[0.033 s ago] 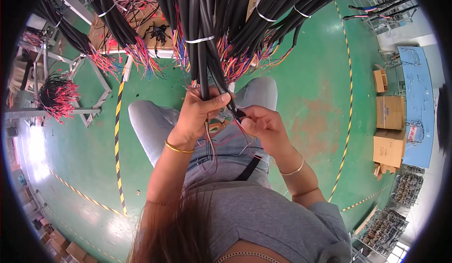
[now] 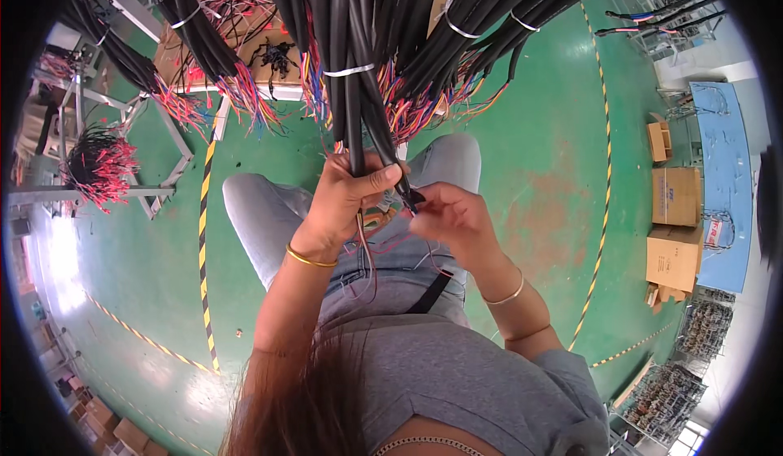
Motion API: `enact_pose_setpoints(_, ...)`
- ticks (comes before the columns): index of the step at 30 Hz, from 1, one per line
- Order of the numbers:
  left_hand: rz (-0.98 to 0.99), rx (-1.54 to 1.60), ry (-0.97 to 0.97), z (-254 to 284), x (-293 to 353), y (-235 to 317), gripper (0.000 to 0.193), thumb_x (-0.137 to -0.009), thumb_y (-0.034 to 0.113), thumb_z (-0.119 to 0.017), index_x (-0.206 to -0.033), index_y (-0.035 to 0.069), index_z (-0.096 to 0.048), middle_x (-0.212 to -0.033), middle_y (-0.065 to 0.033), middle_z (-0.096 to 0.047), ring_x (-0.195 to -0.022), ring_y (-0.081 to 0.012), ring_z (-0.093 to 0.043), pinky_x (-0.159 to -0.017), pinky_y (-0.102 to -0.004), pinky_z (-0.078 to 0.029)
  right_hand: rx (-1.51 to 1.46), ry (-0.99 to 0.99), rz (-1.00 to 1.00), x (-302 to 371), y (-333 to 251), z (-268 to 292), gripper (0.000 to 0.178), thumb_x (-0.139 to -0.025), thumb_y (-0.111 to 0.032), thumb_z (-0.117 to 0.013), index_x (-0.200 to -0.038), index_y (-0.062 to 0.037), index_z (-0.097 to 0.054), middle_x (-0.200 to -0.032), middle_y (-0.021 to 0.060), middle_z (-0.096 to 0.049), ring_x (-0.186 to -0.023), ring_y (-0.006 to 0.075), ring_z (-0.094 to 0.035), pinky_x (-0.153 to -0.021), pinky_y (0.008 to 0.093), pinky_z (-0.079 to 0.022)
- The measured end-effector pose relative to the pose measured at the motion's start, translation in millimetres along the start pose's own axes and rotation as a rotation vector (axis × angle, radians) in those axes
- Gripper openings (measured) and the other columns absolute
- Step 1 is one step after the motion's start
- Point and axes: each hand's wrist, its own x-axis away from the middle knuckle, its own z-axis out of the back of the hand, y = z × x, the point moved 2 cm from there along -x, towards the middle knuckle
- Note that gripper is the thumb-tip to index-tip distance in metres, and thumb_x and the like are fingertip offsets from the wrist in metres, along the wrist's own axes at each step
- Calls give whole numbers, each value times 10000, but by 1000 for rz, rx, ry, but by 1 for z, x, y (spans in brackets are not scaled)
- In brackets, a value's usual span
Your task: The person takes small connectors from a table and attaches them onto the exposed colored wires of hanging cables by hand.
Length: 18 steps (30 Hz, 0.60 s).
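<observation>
My left hand [image 2: 342, 195] is closed around the lower ends of several thick black cables [image 2: 347, 117], with its thumb lying across them. Right beside it, my right hand [image 2: 453, 221] pinches at the black end [image 2: 413, 201] of one cable, and its fingertips hide part of it. Whether this end is tape or a sleeve I cannot make out. Thin pink and white wires [image 2: 369, 256] hang below my left hand, over my lap. A white tie [image 2: 348, 71] binds the cables above my hands.
Other black cable bundles [image 2: 481, 7] with coloured wire ends hang ahead. Behind them stands a brown worktop [image 2: 167, 52] with loose wires. Cardboard boxes [image 2: 675, 197] and a blue panel [image 2: 722, 170] are at the right. A metal frame [image 2: 151, 191] with red-tipped wires stands left.
My right thumb and fingers have shifted slightly at the cable end, and the thin pink wire beside them has moved. My left hand stays in almost the same place.
</observation>
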Motion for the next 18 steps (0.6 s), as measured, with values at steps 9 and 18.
enact_pose_setpoints(9, -74, -152, -26, -3, 10, -4, 118, -692, 85, -616, -639, -2, -557, -446, 32, -400, -374, -24, -317, -329, -186, -209, 932, 120, 686, 8, -22, -7, 183, -611, -77, -665, -673, -13, -505, -620, 69, -506, -508, 137, -471, -461, 238, -390)
enact_pose_setpoints(18, -83, -265, 4, -6, 11, -3, 148, -675, 60, -618, -560, 11, -538, -433, 28, -400, -381, -21, -326, -333, -189, -203, 1050, -484, 717, -28, -33, 7, 179, -637, -92, -602, -578, -12, -453, -537, 71, -418, -506, 199, -442, -434, 273, -358)
